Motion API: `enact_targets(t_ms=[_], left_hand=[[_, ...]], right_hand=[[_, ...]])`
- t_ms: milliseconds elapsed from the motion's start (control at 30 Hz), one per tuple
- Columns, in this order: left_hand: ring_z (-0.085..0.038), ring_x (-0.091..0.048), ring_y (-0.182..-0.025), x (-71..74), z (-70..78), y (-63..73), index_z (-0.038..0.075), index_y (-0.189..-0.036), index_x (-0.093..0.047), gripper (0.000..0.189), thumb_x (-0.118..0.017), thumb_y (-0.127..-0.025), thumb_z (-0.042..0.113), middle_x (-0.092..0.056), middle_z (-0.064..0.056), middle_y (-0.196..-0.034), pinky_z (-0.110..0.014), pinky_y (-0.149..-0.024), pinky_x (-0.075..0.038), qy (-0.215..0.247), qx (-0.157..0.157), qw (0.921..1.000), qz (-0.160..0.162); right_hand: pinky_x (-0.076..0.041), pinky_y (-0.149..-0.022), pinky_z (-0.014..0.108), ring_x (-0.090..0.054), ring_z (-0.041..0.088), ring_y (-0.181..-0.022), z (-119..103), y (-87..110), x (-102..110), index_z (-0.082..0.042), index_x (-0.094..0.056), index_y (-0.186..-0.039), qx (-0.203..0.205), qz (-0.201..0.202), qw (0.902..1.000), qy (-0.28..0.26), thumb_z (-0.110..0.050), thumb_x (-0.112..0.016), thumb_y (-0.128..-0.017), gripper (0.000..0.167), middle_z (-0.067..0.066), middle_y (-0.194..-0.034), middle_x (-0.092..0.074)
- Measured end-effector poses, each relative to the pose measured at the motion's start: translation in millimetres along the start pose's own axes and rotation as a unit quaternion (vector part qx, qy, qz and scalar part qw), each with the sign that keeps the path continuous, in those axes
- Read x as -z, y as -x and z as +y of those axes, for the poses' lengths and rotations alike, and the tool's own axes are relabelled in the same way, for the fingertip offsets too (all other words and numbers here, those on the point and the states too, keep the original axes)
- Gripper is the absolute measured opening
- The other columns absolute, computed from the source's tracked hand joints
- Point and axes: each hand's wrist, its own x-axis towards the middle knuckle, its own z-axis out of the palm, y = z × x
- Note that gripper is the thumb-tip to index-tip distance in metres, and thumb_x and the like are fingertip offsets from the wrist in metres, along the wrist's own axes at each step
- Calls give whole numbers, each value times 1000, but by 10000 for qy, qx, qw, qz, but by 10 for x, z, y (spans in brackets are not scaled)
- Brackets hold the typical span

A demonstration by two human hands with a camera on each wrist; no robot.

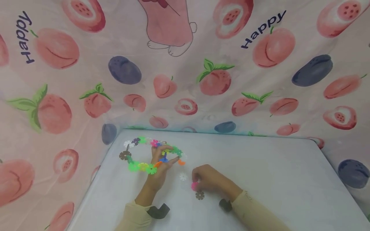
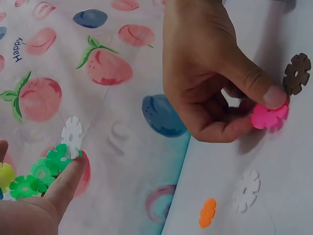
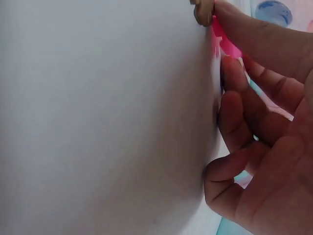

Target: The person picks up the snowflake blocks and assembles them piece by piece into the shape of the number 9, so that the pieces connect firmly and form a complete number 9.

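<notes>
Slotted plastic snowflake discs are joined into a curved, many-coloured chain (image 1: 143, 166) that my left hand (image 1: 158, 173) holds above the table's left side. In the left wrist view, a white disc (image 2: 73, 137) tops the chain's green end (image 2: 41, 171), beside a finger of the left hand. My right hand (image 1: 211, 179) pinches a pink snowflake disc (image 2: 270, 117) between thumb and fingertips, low over the table. Close to it is a brown disc (image 1: 199, 195). Between the hands lie a loose white disc (image 1: 183, 176) and an orange disc (image 2: 208, 213).
The white tabletop (image 1: 274, 176) reaches back to a hanging cloth (image 1: 196, 122) printed with peaches and plums, which also covers the sides. Dark bands (image 1: 159, 211) sit at both wrists, by the beige sleeves (image 1: 254, 208).
</notes>
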Motion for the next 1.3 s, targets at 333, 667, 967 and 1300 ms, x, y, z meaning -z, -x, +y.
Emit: enact_targets(t_ms=[333, 667, 967, 1300], left_hand=[[-38, -50, -139, 27, -52, 19, -10, -121, -47, 33, -49, -89, -2, -31, -7, -140, -27, -103, -52, 188, 394, 9990, -15], [-33, -47, -137, 6, -49, 37, -8, -119, -49, 32, -50, -87, -1, -37, -11, -142, -21, -105, -45, -287, 242, 9993, -31], [-33, -43, -143, 20, -118, 71, -11, -122, -42, 36, -49, -88, -4, -25, -10, -140, -45, -103, -51, 253, 303, 9989, -269], [-44, -41, -144, -1, -105, 96, -5, -121, -43, 34, -49, -88, -5, -25, -13, -136, -53, -103, -48, 348, 119, 9986, -374]], right_hand=[[-51, -69, 30, -61, 12, -71, 106, 62, 91, -35, -72, -82, 265, 867, 9891, -1163, -33, -86, -81, 14, -10, -71, -67], [-57, -69, 34, -67, 23, -72, 19, 124, 250, -17, -72, -91, -105, 1002, 9538, -2829, -29, -82, -86, 17, 9, -76, -73], [-60, -78, 32, -72, 28, -84, -112, 172, 311, -7, -70, -108, -315, 698, 9205, -3831, -25, -73, -94, 23, 19, -93, -75], [-62, -78, 29, -73, 19, -79, -230, 156, 317, 0, -63, -107, -365, 467, 8753, -4799, -14, -61, -99, 17, 8, -88, -73]])
